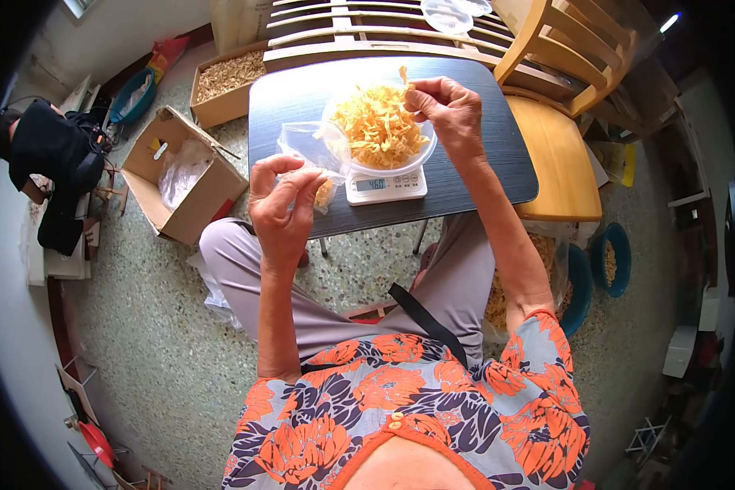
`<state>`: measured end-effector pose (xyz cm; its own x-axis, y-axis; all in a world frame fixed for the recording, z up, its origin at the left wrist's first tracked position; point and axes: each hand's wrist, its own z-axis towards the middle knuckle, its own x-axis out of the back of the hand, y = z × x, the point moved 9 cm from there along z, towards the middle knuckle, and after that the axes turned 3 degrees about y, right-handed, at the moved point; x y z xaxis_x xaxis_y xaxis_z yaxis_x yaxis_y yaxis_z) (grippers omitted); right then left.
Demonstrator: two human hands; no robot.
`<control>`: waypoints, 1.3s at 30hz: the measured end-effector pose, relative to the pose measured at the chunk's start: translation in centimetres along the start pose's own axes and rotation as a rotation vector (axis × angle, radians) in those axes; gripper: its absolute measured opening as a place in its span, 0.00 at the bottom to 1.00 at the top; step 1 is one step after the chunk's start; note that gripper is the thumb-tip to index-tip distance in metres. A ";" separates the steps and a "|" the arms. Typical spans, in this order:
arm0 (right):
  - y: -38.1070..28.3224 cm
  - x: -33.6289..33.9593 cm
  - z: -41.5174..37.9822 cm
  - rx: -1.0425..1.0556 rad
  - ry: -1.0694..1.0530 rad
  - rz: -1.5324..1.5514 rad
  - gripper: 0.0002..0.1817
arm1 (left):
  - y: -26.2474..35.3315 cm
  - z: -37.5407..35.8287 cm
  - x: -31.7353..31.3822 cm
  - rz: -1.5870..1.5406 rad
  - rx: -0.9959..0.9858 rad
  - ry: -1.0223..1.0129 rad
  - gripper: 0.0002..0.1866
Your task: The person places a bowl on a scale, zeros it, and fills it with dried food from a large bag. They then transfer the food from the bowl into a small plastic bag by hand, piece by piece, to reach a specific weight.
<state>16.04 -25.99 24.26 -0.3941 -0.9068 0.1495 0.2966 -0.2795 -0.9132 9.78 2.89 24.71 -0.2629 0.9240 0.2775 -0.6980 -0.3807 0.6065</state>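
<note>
A white kitchen scale (412, 187) stands near the front edge of the dark table (474, 175), its display reading about 460. On it rests a translucent bowl (427, 153) heaped with yellow dried strips (373, 122). My right hand (452, 114) is at the heap's right side, thumb and fingers pinched on a dried strip (403, 75) that sticks up. Left of the bowl, my left hand (282, 200) pinches the edge of a clear plastic bag (309, 140). Some yellow pieces (324, 194) show low in the bag, partly hidden by my fingers.
A wooden chair (555, 180) stands against the table's right side. An open cardboard box (175, 216) with plastic bags and a carton of dried pieces (230, 75) sit to the left. Teal basins (578, 290) are at the right. Another person (53, 155) sits far left.
</note>
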 end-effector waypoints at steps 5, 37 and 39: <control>0.9 0.5 0.2 -0.143 0.045 0.257 0.09 | 0.1 0.2 -0.4 0.000 0.013 -0.016 0.10; -8.3 -14.2 -8.1 0.829 -0.760 -0.870 0.08 | 0.3 -0.5 0.6 -0.058 -0.067 0.083 0.12; -8.9 -13.7 -7.6 0.791 -0.686 -0.594 0.16 | 0.2 -0.4 0.6 -0.074 -0.051 0.081 0.11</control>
<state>12.17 -8.66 27.39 -0.1768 -0.4828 0.8577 0.7715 -0.6092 -0.1838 9.24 3.36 24.65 -0.2609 0.9501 0.1707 -0.7499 -0.3109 0.5839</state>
